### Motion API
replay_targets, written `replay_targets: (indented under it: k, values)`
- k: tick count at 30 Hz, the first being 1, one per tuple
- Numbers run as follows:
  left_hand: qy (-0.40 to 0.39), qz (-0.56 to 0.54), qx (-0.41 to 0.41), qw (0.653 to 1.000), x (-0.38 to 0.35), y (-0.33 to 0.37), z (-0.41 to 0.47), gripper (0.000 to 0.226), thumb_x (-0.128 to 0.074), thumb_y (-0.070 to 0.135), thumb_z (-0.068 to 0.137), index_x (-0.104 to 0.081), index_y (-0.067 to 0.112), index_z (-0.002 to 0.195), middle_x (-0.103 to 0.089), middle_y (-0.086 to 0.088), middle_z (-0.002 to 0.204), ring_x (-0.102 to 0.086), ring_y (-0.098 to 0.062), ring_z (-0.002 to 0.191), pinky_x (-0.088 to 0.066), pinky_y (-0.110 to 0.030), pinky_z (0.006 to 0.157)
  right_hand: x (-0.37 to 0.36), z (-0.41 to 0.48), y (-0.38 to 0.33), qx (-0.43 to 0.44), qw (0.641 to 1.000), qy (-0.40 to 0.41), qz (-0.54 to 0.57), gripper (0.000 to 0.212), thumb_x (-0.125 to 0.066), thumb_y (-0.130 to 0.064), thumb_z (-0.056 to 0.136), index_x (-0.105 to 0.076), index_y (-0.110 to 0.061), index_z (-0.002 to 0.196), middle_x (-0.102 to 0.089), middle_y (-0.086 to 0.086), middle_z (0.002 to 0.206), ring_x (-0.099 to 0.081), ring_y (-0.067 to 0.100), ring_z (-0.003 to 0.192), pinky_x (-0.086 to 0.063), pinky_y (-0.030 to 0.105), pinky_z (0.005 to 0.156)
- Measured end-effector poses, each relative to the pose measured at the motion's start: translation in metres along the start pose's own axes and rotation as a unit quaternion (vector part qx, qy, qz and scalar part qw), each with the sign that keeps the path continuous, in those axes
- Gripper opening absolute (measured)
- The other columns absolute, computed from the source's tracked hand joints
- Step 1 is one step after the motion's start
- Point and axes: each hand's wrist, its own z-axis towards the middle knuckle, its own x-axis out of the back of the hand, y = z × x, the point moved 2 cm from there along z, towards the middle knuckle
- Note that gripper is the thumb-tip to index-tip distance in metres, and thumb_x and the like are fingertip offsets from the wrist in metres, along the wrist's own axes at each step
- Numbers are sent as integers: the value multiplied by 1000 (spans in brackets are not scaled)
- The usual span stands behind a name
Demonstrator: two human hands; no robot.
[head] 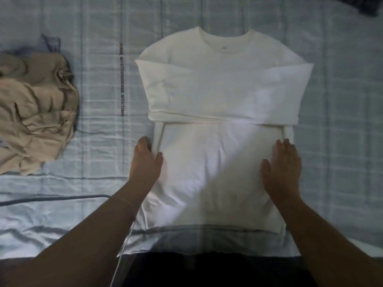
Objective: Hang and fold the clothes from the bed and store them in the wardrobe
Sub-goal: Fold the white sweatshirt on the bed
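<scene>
I'm in the folding step: the white sweatshirt (pixel 223 96) lies flat in the centre of the frame on the bed (pixel 335 104), neck away from me, both sleeves crossed over the chest. Next, I judge, the lower half goes up over the sleeves. That calls for a grip on both hem corners near the bottom of the frame and an even lift so the sides stay square. My right hand (pixel 283 168) lies flat on the right of the body panel, fingers (pixel 287 148) straight and together, holding nothing. My left hand (pixel 145 164) sits at the left side edge, thumb on the cloth; I cannot tell whether it pinches the edge. A beige heap (pixel 35 112) lies unfolded at left
</scene>
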Motion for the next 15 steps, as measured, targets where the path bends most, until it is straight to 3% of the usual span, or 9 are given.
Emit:
replay_targets:
  k: [4,6,8,11,15]
  values:
    - [-82,77,60,992,-2,-34,-49,33,-59,10,87,-45,4,115,-57,-19,102,-58,-40,95,-39,-35,73,3,-60,46,-170,979,-37,107,64,-61,-22,90,-36,-6,146,-39,19,149,-36,37,137,-29,49,115]
    - [-125,81,93,984,-5,-51,-69,32,-60,14,90,-48,2,117,-58,-15,99,-58,-36,92,-38,-33,73,7,-80,50,-250,946,-67,196,52,-60,-22,89,-46,-7,137,-55,15,129,-53,37,119,-47,47,97]
    - [-153,40,134,978,-6,-65,-83,29,-65,20,91,-56,3,113,-62,-11,96,-62,-32,88,-45,-33,71,11,-90,48,-310,913,-100,246,41,-59,-18,91,-51,-6,129,-59,10,112,-58,32,102,-47,39,80]
    - [-192,-26,148,970,0,-80,-94,25,-70,20,89,-64,9,111,-69,-9,97,-67,-27,88,-53,-34,73,12,-90,54,-340,899,-151,233,45,-59,-18,92,-47,-4,133,-58,14,116,-55,31,99,-45,40,81]
    - [-222,2,113,968,4,-88,-98,34,-70,6,84,-66,5,118,-68,-6,97,-64,-22,90,-44,-28,74,13,-84,56,-328,899,-215,195,45,-61,-15,88,-50,-1,129,-58,18,112,-56,37,95,-52,54,86]
